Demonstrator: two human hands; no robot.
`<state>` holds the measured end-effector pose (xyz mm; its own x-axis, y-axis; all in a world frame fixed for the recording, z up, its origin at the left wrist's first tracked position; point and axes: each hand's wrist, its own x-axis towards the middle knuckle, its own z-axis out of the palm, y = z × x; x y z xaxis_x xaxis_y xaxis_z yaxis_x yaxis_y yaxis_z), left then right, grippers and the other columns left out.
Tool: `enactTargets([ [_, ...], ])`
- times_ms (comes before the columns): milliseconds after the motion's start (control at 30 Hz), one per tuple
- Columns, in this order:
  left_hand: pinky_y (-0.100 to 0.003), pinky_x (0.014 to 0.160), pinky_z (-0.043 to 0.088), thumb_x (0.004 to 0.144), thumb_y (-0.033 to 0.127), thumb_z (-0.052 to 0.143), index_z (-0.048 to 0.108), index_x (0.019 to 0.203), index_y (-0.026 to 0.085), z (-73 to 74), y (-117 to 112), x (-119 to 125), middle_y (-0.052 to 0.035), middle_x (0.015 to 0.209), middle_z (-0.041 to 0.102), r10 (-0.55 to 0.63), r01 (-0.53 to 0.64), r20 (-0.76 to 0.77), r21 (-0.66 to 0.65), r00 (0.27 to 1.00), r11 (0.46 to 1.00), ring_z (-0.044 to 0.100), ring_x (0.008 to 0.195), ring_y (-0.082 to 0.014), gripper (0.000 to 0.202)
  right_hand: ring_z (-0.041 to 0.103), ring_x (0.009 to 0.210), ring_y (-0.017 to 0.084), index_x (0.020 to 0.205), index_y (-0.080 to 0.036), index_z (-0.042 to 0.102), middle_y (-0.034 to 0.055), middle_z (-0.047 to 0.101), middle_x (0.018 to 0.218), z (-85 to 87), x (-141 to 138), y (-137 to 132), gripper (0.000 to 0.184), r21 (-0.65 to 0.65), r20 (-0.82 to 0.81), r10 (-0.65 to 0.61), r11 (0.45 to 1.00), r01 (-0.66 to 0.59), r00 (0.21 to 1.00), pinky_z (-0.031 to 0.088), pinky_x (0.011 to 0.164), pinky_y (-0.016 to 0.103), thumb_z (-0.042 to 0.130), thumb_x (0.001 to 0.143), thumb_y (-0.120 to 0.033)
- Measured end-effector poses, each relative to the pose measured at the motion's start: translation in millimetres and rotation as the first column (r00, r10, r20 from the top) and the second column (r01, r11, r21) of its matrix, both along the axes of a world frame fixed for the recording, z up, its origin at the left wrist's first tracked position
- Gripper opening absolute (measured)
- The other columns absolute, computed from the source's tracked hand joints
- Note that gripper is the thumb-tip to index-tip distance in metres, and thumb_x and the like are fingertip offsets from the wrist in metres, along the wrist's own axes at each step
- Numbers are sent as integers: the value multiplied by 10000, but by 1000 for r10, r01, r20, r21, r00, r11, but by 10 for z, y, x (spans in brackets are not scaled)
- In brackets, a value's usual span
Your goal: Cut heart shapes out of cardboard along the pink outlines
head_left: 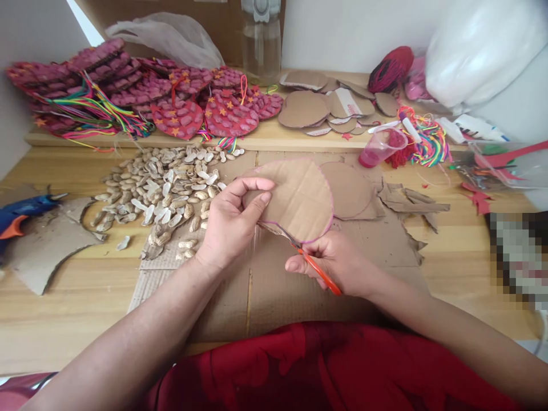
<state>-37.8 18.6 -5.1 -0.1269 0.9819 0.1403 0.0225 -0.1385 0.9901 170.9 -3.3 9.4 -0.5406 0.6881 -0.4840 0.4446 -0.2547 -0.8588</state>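
"So, what is the left hand [233, 217] doing?"

"Its thumb and fingers are pinched together on the left side of a rounded corrugated cardboard cutout [299, 191] with a magenta line along its edge. The piece is held up over a large cardboard sheet [291, 297] on the wooden table [89, 319]."

"And the right hand [331, 262]?"

"Clamped around the orange handles of a pair of scissors [320, 271], with the blades at the cutout's lower edge."

"What lies near them?"

"Just right of the cutout is a second cardboard piece [353, 191], marked with a curved line. Peanut shells [166, 182] are heaped to the left, and farther left is a blue hot glue gun [29, 211]."

"Anything behind?"

"A wooden ledge [274, 138]. Red heart ornaments [233, 117] with orange stars sit on its left part, and cardboard shapes [303, 108] are piled right of them. A clear cup [381, 145] with pink contents stands tilted near its front."
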Motion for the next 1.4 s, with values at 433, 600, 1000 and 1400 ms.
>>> enactTargets([
  [433,-237,682,495,858,266,705,722,1044,212,12,14,1,-41,1042,711,-31,32,74,-8,997,999,618,800,-142,195,367,444,75,518,-175,505,-57,417,458,27,-36,-21,539,105,25,-9,994,6,1000,219,450,246,759,766,-580],
  [600,-248,686,499,854,285,708,717,1054,207,11,16,-3,-45,1022,709,-16,16,65,-3,998,1000,622,800,-153,215,356,426,71,513,-183,490,-62,417,445,28,-62,10,545,2,-57,-18,1000,18,998,238,438,239,767,740,-593],
  [1000,-239,677,481,862,263,706,722,1032,211,23,-1,12,-27,945,678,-24,24,59,-2,998,1000,583,759,-134,179,372,420,65,542,-189,463,-69,428,456,10,-57,27,545,-32,-149,-41,999,37,988,245,422,217,791,717,-587],
  [1400,-205,491,539,837,300,733,722,1036,205,68,-19,31,-31,978,691,1,3,79,-45,997,999,543,582,-88,221,383,426,72,530,-178,513,-65,420,452,-7,-56,-3,529,48,-47,-18,999,20,999,239,423,222,805,712,-579],
])
